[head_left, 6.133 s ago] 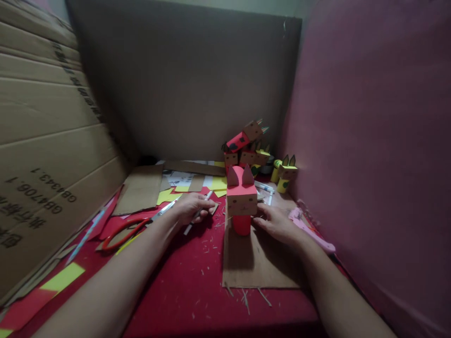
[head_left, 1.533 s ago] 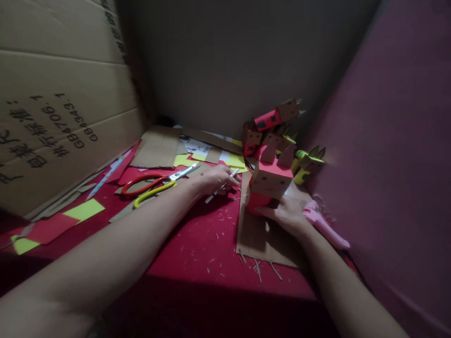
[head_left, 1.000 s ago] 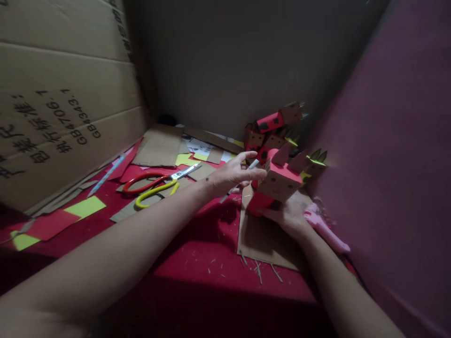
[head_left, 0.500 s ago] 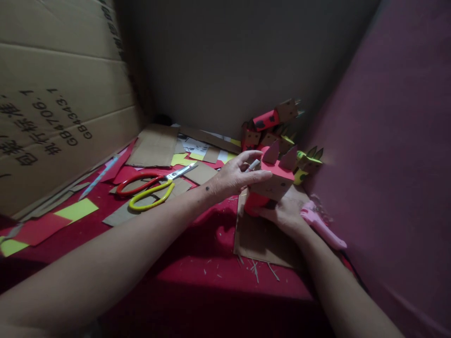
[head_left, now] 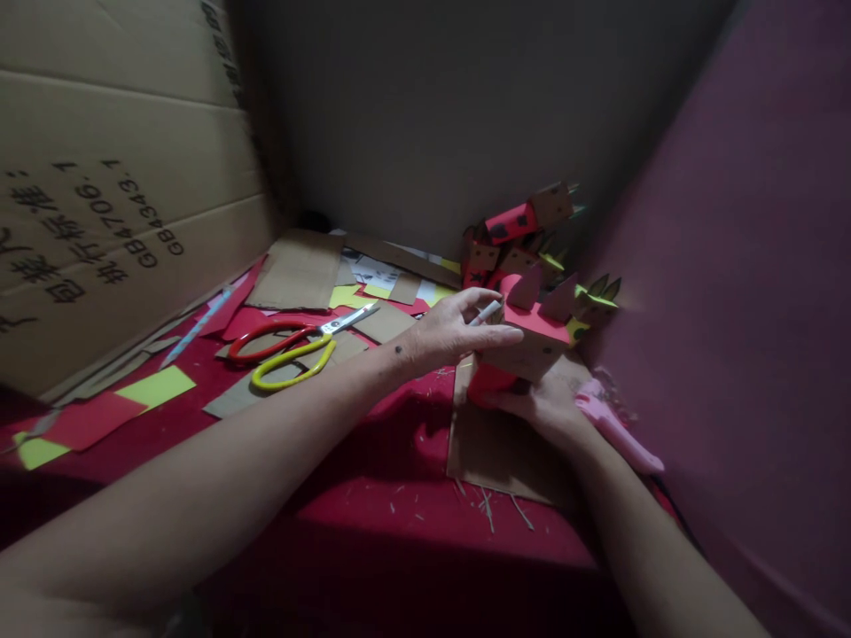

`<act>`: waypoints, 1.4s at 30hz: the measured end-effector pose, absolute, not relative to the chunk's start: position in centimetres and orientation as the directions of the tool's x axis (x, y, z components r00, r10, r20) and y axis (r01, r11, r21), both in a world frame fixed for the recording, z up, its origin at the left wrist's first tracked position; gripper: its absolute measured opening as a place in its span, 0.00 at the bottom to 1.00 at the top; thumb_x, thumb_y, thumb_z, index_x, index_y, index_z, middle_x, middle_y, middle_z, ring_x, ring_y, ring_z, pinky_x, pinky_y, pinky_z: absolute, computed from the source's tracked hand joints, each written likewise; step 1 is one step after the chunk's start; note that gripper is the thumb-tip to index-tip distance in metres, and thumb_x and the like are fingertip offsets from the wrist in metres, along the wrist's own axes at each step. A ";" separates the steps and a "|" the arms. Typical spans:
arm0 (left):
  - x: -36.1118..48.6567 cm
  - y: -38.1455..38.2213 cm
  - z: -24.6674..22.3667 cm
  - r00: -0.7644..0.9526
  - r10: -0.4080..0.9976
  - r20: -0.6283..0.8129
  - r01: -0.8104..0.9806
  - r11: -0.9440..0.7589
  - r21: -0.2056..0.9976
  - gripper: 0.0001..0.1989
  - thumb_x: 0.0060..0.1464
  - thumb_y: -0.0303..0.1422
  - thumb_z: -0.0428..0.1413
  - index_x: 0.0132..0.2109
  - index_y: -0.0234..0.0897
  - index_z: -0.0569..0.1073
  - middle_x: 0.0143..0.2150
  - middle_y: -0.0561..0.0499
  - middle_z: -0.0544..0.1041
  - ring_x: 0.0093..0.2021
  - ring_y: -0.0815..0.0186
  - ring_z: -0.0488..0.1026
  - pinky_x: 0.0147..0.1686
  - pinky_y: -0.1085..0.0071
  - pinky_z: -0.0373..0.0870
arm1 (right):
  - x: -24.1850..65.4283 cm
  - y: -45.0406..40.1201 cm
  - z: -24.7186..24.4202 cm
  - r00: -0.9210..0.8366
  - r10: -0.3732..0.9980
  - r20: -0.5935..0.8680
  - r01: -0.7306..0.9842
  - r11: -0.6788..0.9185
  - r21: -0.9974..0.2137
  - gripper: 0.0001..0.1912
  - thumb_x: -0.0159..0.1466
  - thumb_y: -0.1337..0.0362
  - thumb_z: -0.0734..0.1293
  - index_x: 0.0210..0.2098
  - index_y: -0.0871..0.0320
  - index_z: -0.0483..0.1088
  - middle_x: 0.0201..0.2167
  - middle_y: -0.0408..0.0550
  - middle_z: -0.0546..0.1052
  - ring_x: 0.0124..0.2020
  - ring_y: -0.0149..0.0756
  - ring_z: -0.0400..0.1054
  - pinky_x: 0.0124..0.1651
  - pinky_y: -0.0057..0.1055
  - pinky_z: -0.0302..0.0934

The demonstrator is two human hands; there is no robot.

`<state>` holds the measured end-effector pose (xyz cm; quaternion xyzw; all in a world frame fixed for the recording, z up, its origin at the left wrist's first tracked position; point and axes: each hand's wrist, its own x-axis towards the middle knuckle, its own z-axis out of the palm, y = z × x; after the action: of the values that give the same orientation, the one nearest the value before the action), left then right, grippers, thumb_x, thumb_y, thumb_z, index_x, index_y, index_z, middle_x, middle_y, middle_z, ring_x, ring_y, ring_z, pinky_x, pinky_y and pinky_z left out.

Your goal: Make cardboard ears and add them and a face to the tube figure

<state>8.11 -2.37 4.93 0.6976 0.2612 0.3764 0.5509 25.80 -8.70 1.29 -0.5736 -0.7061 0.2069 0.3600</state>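
Note:
A cardboard animal figure (head_left: 535, 350) with a red top, two pointed ears and a red tube body stands on a cardboard sheet (head_left: 488, 452). My left hand (head_left: 452, 332) is at the left side of its box-shaped head, fingers and thumb curved around that edge. A short pale stick-like piece (head_left: 485, 313) shows between that thumb and fingers; its kind is unclear. Low down, my right hand (head_left: 555, 408) grips the red body, with the thumb across its front and the other fingers hidden behind. Beside the right wrist lies a pink glue gun (head_left: 618, 430).
Scissors (head_left: 292, 350) with red and yellow handles lie open on cardboard scraps to the left. Several similar figures (head_left: 511, 226) are piled at the back. Paper strips (head_left: 156, 385) are spread on the red cloth (head_left: 372, 523). A large carton (head_left: 120, 133) walls the left side.
The whole view has shifted slightly, so things appear a little further right. Both hands keep nearly the same hold on the figure.

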 end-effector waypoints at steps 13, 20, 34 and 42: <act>7.8 -1.8 4.8 0.611 0.759 0.225 -0.033 -0.260 0.965 0.23 0.47 0.36 0.66 0.48 0.34 0.68 0.27 0.58 0.67 0.20 0.77 0.59 0.22 0.75 0.55 | 25.5 -9.0 2.2 -0.101 0.976 0.194 0.600 0.215 -0.771 0.22 0.49 0.67 0.72 0.46 0.52 0.76 0.41 0.49 0.82 0.48 0.55 0.73 0.52 0.48 0.66; 7.4 -1.9 5.3 0.651 0.737 0.180 -0.010 -0.228 0.974 0.22 0.49 0.36 0.65 0.48 0.35 0.67 0.25 0.59 0.63 0.17 0.77 0.57 0.15 0.77 0.51 | 27.1 -8.6 0.3 -0.146 0.983 0.111 0.521 0.172 -0.836 0.22 0.47 0.67 0.68 0.44 0.55 0.74 0.38 0.48 0.80 0.43 0.49 0.73 0.49 0.45 0.67; 7.1 -0.7 4.8 0.708 0.688 0.160 -0.002 -0.225 0.974 0.37 0.44 0.35 0.67 0.59 0.37 0.63 0.30 0.56 0.69 0.18 0.76 0.60 0.15 0.77 0.53 | 27.4 -8.2 0.7 -0.009 1.000 0.025 0.407 0.027 -0.913 0.16 0.44 0.73 0.59 0.32 0.56 0.69 0.18 0.42 0.71 0.18 0.32 0.63 0.22 0.29 0.57; 6.3 0.0 5.2 0.813 0.583 0.009 0.064 -0.104 0.992 0.40 0.41 0.27 0.66 0.62 0.37 0.62 0.26 0.58 0.67 0.18 0.77 0.57 0.14 0.80 0.50 | 27.6 -7.9 0.8 0.091 0.996 0.016 0.328 -0.015 -0.945 0.19 0.45 0.75 0.58 0.35 0.58 0.71 0.18 0.41 0.71 0.19 0.31 0.66 0.22 0.28 0.57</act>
<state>6.26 -0.02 5.18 0.7140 0.2264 0.2061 0.6297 27.57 -7.94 0.80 -0.5987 -0.5527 0.3859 0.4325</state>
